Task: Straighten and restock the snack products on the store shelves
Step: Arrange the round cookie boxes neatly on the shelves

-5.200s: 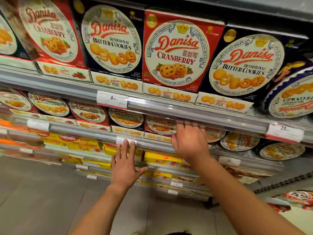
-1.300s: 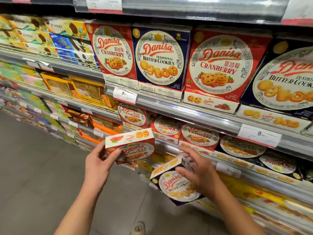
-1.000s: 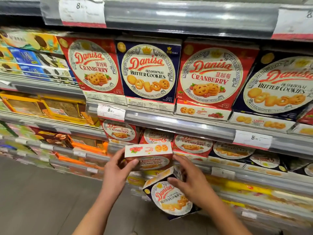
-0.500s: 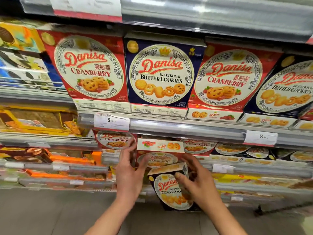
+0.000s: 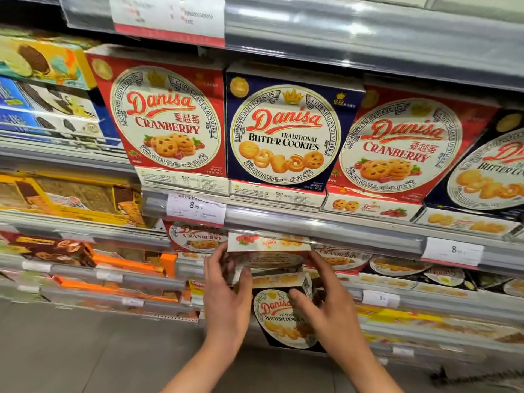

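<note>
Boxes of cookies feel light and stiff, with crushable corners. My left hand [image 5: 226, 302] grips the red cranberry box [image 5: 268, 252] at the shelf edge [image 5: 326, 225], twelve o'clock; my right hand [image 5: 326, 304] pinches the dark butter-cookie box [image 5: 279, 316] below, fingers curled on its sides.

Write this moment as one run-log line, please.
left hand: grips red cranberry box | right hand: holds blue butter cookie box | red box at lower shelf
</note>
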`<control>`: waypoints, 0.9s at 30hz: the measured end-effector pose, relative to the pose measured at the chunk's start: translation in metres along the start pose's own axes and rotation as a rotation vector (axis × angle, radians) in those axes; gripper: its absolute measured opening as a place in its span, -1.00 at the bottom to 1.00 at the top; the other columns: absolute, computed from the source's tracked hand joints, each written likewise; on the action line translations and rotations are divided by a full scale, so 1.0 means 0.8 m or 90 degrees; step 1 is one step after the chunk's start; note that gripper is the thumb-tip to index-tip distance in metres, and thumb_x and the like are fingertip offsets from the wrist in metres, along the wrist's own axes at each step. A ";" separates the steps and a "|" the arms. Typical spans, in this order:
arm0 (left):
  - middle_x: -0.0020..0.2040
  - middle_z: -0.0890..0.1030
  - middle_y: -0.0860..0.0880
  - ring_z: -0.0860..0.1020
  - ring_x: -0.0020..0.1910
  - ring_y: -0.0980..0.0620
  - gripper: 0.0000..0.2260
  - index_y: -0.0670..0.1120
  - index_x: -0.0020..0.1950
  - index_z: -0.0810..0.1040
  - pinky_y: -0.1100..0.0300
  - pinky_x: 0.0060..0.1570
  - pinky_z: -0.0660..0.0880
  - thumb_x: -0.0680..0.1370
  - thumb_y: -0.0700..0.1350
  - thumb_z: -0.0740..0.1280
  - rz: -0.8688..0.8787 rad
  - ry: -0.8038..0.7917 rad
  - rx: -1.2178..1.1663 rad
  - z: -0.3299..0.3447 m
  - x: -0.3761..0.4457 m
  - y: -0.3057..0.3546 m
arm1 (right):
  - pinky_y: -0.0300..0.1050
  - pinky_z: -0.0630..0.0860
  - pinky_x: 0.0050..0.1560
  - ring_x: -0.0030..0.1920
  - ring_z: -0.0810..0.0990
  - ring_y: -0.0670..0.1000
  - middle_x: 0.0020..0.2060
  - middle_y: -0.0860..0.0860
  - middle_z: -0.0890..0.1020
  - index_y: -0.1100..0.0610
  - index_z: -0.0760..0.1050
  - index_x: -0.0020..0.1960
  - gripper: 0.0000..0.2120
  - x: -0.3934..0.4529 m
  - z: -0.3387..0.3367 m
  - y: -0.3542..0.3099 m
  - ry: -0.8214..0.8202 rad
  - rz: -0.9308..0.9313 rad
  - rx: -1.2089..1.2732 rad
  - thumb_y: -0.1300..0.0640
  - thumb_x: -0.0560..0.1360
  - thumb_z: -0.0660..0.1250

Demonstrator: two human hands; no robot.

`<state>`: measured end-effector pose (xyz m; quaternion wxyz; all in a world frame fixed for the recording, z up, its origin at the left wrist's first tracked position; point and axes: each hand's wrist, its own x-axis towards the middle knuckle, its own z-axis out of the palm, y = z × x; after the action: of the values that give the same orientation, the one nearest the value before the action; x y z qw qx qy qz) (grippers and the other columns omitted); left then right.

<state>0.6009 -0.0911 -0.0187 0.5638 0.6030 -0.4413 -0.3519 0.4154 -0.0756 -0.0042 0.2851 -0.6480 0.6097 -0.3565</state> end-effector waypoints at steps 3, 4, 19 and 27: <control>0.29 0.51 0.20 0.50 0.28 0.25 -0.49 0.31 0.33 0.31 0.24 0.26 0.50 0.58 -0.20 0.38 0.005 0.000 0.019 0.002 0.001 -0.004 | -0.63 0.22 0.22 0.31 0.27 -0.55 0.33 -0.52 0.31 -0.30 0.13 0.54 -0.27 0.004 0.001 0.009 -0.010 0.009 0.007 -0.09 0.52 0.46; 0.30 0.51 0.18 0.50 0.29 0.21 -0.51 0.26 0.37 0.32 0.17 0.29 0.50 0.58 -0.18 0.38 0.021 -0.002 0.044 0.002 0.001 -0.006 | -0.60 0.22 0.24 0.31 0.27 -0.54 0.33 -0.50 0.32 -0.28 0.13 0.55 -0.26 0.005 0.001 0.012 -0.011 0.014 0.009 -0.09 0.52 0.46; 0.27 0.36 0.17 0.37 0.28 0.41 -0.47 0.04 0.51 0.32 0.53 0.23 0.32 0.58 -0.26 0.36 0.104 -0.012 0.103 0.010 0.017 -0.001 | -0.69 0.15 0.13 0.18 0.22 -0.65 0.22 -0.50 0.31 -0.28 0.21 0.47 -0.34 0.018 -0.003 0.013 0.028 0.010 -0.030 -0.02 0.51 0.48; 0.35 0.39 0.15 0.42 0.36 0.12 -0.43 0.06 0.54 0.25 0.00 0.38 0.43 0.58 -0.19 0.36 0.116 -0.028 0.134 0.010 0.018 -0.010 | -0.60 0.23 0.17 0.20 0.31 -0.58 0.23 -0.51 0.35 -0.39 0.16 0.40 -0.34 0.021 -0.001 0.012 0.010 0.015 -0.015 -0.03 0.51 0.48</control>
<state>0.5995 -0.1073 -0.0265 0.5174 0.6085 -0.5406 -0.2641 0.4092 -0.0931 -0.0096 0.2766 -0.6412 0.6237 -0.3512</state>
